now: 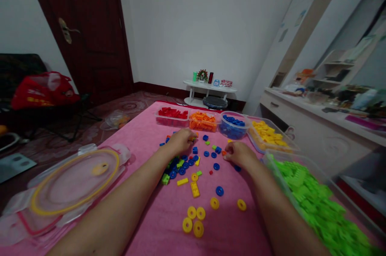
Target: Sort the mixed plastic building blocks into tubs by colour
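My left hand reaches over the loose pieces, its fingers closed at an orange building block, which only partly shows. On the right, my right hand pinches a small orange-red building block between thumb and fingers. Blue building blocks and blue wheels lie scattered between the hands. Under my left forearm is a mixed heap of blue and green pieces. Closer to me lie several yellow wheels and a yellow building block.
Along the far edge stand tubs of red, orange and blue pieces. Tubs of yellow and green pieces line the right side. Clear lids lie at left on the pink cloth.
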The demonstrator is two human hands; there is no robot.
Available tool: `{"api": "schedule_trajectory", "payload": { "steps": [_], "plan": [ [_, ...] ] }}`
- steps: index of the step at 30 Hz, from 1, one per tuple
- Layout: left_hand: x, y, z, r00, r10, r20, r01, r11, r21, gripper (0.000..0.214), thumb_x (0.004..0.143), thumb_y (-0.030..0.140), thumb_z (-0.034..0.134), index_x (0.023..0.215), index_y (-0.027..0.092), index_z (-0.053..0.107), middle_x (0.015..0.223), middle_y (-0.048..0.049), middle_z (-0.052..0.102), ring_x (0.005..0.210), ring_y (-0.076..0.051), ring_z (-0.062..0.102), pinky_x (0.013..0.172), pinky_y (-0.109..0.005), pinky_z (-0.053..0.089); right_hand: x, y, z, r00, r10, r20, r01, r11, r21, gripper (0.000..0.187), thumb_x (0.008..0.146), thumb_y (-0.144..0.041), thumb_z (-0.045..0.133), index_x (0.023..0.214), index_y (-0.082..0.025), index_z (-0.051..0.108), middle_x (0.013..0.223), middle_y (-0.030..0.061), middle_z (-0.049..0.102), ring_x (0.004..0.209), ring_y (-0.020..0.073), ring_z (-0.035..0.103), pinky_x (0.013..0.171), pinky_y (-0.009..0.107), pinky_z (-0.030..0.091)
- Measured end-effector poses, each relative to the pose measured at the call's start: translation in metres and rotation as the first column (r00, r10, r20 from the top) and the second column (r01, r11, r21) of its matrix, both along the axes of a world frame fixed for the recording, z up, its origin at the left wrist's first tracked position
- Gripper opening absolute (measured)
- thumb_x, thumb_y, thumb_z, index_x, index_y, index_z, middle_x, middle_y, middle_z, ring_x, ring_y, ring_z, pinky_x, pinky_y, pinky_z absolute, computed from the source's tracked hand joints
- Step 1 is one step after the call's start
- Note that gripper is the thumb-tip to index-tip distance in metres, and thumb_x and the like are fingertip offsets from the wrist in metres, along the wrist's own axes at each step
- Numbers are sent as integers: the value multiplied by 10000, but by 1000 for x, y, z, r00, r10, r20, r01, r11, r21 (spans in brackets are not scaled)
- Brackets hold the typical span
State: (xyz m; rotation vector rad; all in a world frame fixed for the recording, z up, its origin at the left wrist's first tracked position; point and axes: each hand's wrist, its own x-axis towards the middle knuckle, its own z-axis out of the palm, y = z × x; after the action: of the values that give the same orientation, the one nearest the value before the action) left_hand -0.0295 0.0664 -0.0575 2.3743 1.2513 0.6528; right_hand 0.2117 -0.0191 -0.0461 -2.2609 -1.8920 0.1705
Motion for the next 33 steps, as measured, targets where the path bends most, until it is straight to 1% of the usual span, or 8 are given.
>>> {"api": "schedule_trajectory", "payload": {
  "steps": [3,7,13,16,20,27,30,33],
  "plan": [
    [-1,-1,3,996,-55,-64,57,997,43,189,740,329,624,859,228,731,858,-52,718,795,-178,628,694,-231,425,-2,1,-2,999,-27,22,27,1000,-14,104,642,-228,677,733,-184,652,778,51,670,710,154,612,569,229,369],
    [-7,5,10,999,17,-28,-16,998,53,320,803,444,522,874,215,734,736,-46,709,680,-169,614,580,-231,390,-15,6,8,998,-37,58,34,998,53,122,707,-303,615,716,-183,638,738,64,666,664,159,600,544,236,345],
    [-23,21,8,976,204,79,-207,978,35,281,800,355,514,842,175,725,795,-57,717,722,-154,615,609,-222,402,-63,50,16,980,143,136,-170,961,218,187,795,-304,538,888,-186,649,915,85,686,850,194,621,661,248,396],
    [-28,27,5,964,239,116,-244,969,30,239,775,299,531,844,178,725,845,-65,720,744,-159,621,621,-229,407,-85,76,13,947,211,242,-258,949,181,226,837,-289,501,974,-174,639,1007,111,674,959,226,607,749,279,415],
    [-30,27,7,957,261,129,-264,965,5,233,773,297,536,834,173,724,845,-71,720,748,-164,623,623,-234,411,-104,94,5,937,205,283,-248,960,128,238,844,-260,506,980,-128,651,989,160,675,952,261,616,754,307,436],
    [-29,24,13,948,280,153,-280,960,-17,231,775,302,534,815,170,720,808,-68,716,743,-162,625,634,-233,421,-113,83,-6,913,305,272,-347,930,121,224,836,-158,470,952,-134,660,961,149,683,917,244,632,750,293,437],
    [-30,24,15,940,281,192,-284,959,-13,221,774,293,535,790,174,721,802,-59,717,752,-166,627,634,-228,424,-106,82,8,919,339,200,-377,903,205,214,813,-190,504,949,-171,667,938,91,698,899,200,633,750,254,436],
    [-30,23,16,930,294,222,-299,954,-10,218,774,277,531,760,173,721,786,-55,717,747,-168,628,631,-226,425,-92,100,36,959,281,-26,-245,876,415,228,750,-194,557,935,-155,685,865,61,712,807,160,646,714,219,449]
  ]
}}
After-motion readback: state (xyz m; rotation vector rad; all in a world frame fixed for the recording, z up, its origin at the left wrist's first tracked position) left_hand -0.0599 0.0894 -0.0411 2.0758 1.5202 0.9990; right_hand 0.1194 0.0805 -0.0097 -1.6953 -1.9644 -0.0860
